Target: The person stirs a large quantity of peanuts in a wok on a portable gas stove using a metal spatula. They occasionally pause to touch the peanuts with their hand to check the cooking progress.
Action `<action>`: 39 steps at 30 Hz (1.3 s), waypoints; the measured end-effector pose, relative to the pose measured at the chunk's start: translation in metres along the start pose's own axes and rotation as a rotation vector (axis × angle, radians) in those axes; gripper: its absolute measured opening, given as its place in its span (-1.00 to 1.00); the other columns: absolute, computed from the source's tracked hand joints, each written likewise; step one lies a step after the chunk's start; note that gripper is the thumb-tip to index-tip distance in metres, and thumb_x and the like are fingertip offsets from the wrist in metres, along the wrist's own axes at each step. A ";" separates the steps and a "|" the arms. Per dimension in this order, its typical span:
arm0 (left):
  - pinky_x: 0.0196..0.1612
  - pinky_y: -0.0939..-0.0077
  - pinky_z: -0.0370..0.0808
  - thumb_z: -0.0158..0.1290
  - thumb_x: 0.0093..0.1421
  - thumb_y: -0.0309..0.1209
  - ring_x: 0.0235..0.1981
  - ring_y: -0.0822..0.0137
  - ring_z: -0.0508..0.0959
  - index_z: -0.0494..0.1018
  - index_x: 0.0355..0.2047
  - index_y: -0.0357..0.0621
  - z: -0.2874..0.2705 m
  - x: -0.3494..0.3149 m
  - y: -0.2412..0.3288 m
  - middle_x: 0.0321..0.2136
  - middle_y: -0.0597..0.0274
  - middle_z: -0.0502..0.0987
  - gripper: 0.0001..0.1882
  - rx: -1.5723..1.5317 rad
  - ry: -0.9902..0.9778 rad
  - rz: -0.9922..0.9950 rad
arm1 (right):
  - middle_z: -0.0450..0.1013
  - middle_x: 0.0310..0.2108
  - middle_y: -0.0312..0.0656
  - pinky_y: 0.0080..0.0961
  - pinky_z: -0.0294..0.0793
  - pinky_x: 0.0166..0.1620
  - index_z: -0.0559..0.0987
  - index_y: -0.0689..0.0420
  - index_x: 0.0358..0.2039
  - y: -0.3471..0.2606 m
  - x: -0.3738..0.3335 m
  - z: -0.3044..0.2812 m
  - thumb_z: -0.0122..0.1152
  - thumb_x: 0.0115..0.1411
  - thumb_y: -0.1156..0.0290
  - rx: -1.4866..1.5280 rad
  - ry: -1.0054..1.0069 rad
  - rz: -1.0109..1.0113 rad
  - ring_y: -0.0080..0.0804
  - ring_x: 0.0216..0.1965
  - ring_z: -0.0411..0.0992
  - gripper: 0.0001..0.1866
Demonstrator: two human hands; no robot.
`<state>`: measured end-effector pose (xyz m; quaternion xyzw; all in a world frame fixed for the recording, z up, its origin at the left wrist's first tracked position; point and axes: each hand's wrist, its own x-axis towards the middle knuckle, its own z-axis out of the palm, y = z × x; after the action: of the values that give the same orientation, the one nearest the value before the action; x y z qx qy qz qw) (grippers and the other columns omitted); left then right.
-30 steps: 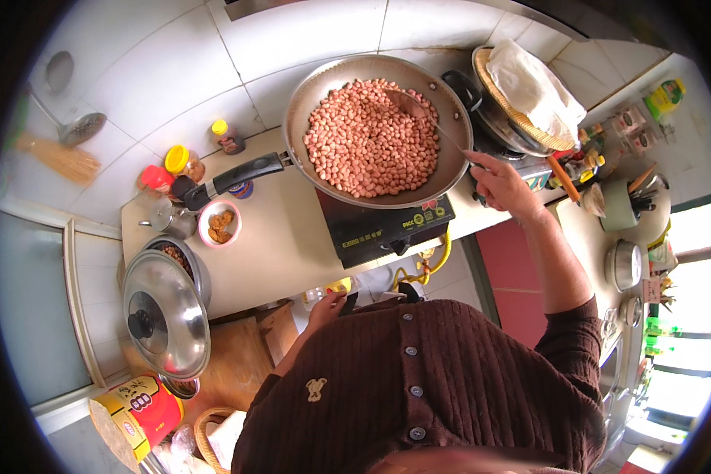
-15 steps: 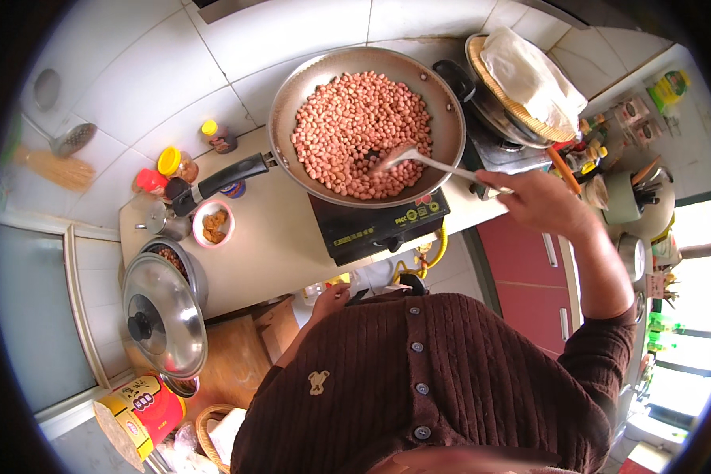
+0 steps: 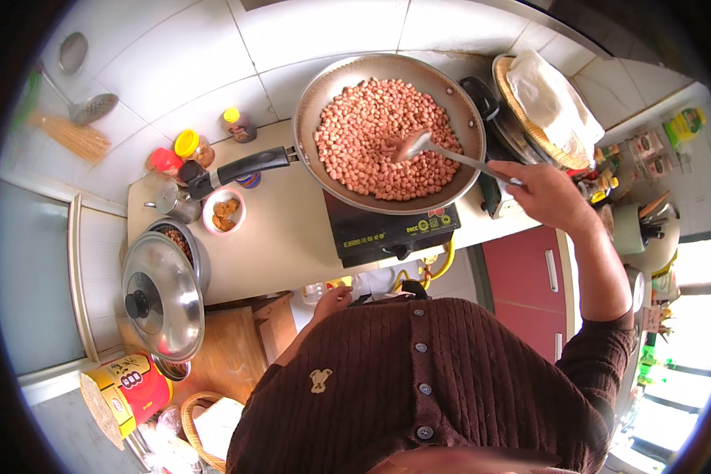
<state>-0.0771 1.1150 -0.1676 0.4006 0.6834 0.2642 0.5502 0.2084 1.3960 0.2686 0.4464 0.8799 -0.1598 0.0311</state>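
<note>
My right hand (image 3: 545, 193) is closed around the handle of a metal spatula (image 3: 470, 163), whose blade rests among the peanuts. Pinkish-red peanuts (image 3: 363, 118) cover much of the bottom of a wide frying pan (image 3: 304, 130). The pan sits on a black induction cooker (image 3: 395, 237), its long black handle (image 3: 253, 164) pointing left. Low in front of my body, well below the counter edge, is my left hand (image 3: 333, 302). Its fingers look curled, and what they hold, if anything, cannot be made out.
Left on the counter (image 3: 292, 245) stand a pink-rimmed bowl (image 3: 239, 212) of brown pieces, capped jars (image 3: 188, 146) and a pot with a tilted steel lid (image 3: 166, 296). A woven tray with white cloth (image 3: 549, 95) tops a pan at right. A yellow hose (image 3: 444, 268) hangs below.
My right hand has drawn the spatula through the peanuts; the dark gap by its blade has filled in. The whole view has shifted slightly, and my left hand stays low.
</note>
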 end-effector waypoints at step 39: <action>-0.06 0.37 0.52 0.04 0.24 -0.24 -0.14 0.19 0.62 0.52 0.02 -0.08 -0.004 -0.002 0.015 -0.13 0.08 0.61 -0.63 0.029 0.002 0.069 | 0.54 -0.43 -0.06 -0.34 0.49 -0.28 0.54 -0.08 0.09 0.019 -0.037 -0.022 0.18 0.10 0.48 -0.155 0.158 0.047 -0.19 -0.43 0.53 -0.52</action>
<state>-0.0768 1.1216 -0.1528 0.4315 0.6734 0.2735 0.5343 0.2476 1.3848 0.2917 0.4746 0.8785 -0.0549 -0.0004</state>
